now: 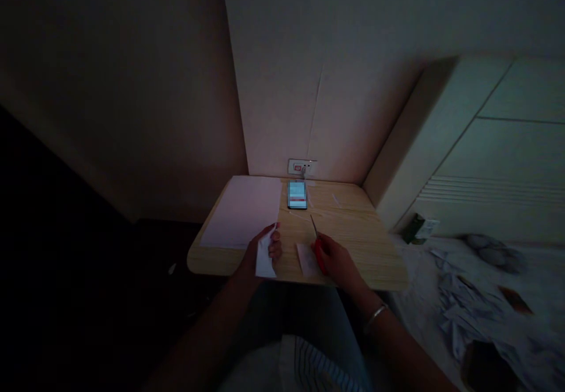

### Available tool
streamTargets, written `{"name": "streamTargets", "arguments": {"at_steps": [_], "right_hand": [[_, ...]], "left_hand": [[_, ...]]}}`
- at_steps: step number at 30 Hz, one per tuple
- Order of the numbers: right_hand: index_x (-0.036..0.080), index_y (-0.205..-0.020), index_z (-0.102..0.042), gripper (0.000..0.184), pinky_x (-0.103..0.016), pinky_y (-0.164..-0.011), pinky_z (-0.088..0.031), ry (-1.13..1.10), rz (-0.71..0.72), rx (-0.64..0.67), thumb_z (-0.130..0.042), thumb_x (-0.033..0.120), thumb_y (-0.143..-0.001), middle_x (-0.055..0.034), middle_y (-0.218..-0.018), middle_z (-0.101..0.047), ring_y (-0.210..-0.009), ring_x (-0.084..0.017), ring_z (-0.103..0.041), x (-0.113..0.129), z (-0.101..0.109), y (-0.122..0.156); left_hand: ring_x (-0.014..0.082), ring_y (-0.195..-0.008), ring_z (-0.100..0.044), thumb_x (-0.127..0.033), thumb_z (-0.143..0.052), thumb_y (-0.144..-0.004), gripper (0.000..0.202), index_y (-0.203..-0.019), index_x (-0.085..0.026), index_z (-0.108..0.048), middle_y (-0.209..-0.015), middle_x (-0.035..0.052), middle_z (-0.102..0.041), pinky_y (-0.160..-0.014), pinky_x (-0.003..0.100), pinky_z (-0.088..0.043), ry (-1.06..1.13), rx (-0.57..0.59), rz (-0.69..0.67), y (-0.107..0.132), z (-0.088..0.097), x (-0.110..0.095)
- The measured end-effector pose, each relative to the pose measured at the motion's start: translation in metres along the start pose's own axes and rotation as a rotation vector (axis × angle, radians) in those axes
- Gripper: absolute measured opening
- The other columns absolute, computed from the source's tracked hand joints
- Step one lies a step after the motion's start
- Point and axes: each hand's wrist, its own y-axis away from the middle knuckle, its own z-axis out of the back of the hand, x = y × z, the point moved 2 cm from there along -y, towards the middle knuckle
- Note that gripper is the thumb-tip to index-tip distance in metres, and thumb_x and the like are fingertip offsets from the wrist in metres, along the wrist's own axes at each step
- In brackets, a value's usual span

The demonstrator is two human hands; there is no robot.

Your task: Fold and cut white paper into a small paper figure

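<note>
My left hand is closed around a folded piece of white paper at the front of the small wooden table. In my right hand is a pair of scissors with red handles, its blades pointing up and away from me. Under the scissors a small pale paper piece lies by the table's front edge. A large white sheet covers the left part of the tabletop, just beyond my left hand.
A lit phone lies at the back of the table, below a wall socket with a plug in it. Thin paper strips are scattered near it. To the right stands a bed with rumpled bedding and a dark green box.
</note>
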Motion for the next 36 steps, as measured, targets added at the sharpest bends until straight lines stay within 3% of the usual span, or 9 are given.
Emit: {"name": "streamTargets", "arguments": {"at_steps": [3, 7, 13, 17, 21, 24, 28, 32, 36], "right_hand": [[0.01, -0.121, -0.044, 0.041, -0.029, -0.062, -0.041, 0.409, -0.021, -0.041, -0.048, 0.032, -0.087, -0.0116, -0.084, -0.067, -0.074, -0.023, -0.063, -0.005, 0.01, -0.018], [0.011, -0.106, -0.054, 0.027, -0.03, -0.064, -0.043, 0.762, -0.063, 0.058, -0.041, 0.029, -0.09, -0.0158, -0.089, -0.067, -0.078, -0.024, -0.065, -0.004, 0.014, -0.032], [0.012, -0.087, -0.067, 0.027, -0.032, -0.065, -0.044, 0.937, 0.038, 0.029, -0.043, 0.023, -0.088, -0.0211, -0.097, -0.062, -0.091, -0.028, -0.061, 0.011, 0.019, -0.037], [0.015, -0.074, -0.065, 0.037, -0.028, -0.06, -0.043, 0.565, 0.076, -0.049, -0.039, 0.035, -0.091, -0.014, -0.082, -0.065, -0.074, -0.021, -0.062, 0.034, 0.004, -0.019], [0.019, -0.07, -0.054, 0.036, -0.022, -0.043, -0.039, -0.267, -0.095, 0.293, -0.048, 0.051, -0.083, 0.0001, -0.057, -0.058, -0.048, -0.012, -0.054, 0.05, -0.038, 0.01], [0.019, -0.071, -0.049, 0.035, -0.019, -0.038, -0.037, -0.61, -0.288, 0.327, -0.063, 0.051, -0.072, 0.0058, -0.052, -0.052, -0.042, -0.009, -0.048, 0.053, -0.059, 0.025], [0.017, -0.069, -0.054, 0.033, -0.017, -0.041, -0.037, -0.834, -0.32, 0.292, -0.071, 0.044, -0.066, 0.0056, -0.056, -0.053, -0.043, -0.007, -0.048, 0.055, -0.062, 0.031], [0.017, -0.069, -0.056, 0.029, -0.019, -0.045, -0.04, -0.882, -0.265, 0.06, -0.071, 0.042, -0.068, 0.0034, -0.059, -0.056, -0.048, -0.008, -0.049, 0.05, -0.05, 0.028], [0.017, -0.072, -0.058, 0.028, -0.022, -0.048, -0.042, -0.87, -0.267, -0.057, -0.069, 0.043, -0.069, 0.0013, -0.064, -0.06, -0.052, -0.011, -0.052, 0.039, -0.039, 0.028]], "left_hand": [[0.0038, -0.035, -0.022, -0.028, -0.042, -0.088, 0.022, -0.086, -0.015, -0.059, -0.053, -0.0057, -0.037, -0.034, 0.016, -0.016, 0.24, 0.099, 0.045, 0.0, 0.007, 0.001], [0.0062, -0.042, -0.031, -0.038, -0.038, -0.087, 0.036, -0.098, -0.01, -0.059, -0.061, -0.0021, -0.041, -0.037, 0.018, -0.025, 0.495, 0.245, 0.129, 0.011, 0.001, 0.002], [0.009, -0.053, -0.04, -0.036, -0.047, -0.079, 0.038, -0.104, -0.01, -0.058, -0.067, -0.0002, -0.043, -0.052, 0.023, -0.038, 0.59, 0.287, 0.104, 0.021, -0.013, -0.005], [0.0096, -0.057, -0.043, -0.03, -0.048, -0.076, 0.039, -0.109, -0.01, -0.057, -0.07, 0.0005, -0.045, -0.059, 0.024, -0.041, 0.612, 0.275, 0.031, 0.022, -0.016, -0.008], [0.0098, -0.058, -0.045, -0.029, -0.048, -0.075, 0.039, -0.11, -0.013, -0.058, -0.069, -0.0006, -0.045, -0.062, 0.025, -0.043, 0.586, 0.281, -0.024, 0.02, -0.019, -0.008], [0.0098, -0.055, -0.045, -0.029, -0.048, -0.075, 0.037, -0.107, -0.013, -0.059, -0.066, -0.0013, -0.046, -0.06, 0.025, -0.044, 0.528, 0.269, -0.021, 0.019, -0.02, -0.007], [0.013, -0.061, -0.055, -0.033, -0.049, -0.078, 0.039, -0.111, -0.014, -0.059, -0.073, 0.0026, -0.058, -0.064, 0.028, -0.047, 0.41, 0.137, -0.021, 0.024, -0.016, -0.007], [0.0218, -0.086, -0.062, -0.052, -0.051, -0.078, 0.057, -0.126, -0.02, -0.048, -0.102, 0.0083, -0.065, -0.075, 0.034, -0.049, 0.243, 0.019, -0.002, 0.039, -0.012, -0.002], [0.0222, -0.099, -0.06, -0.023, -0.074, -0.065, 0.084, -0.138, -0.025, -0.031, -0.116, 0.0081, -0.062, -0.084, 0.033, -0.047, -0.081, 0.134, -0.161, 0.054, -0.011, 0.006]]}}
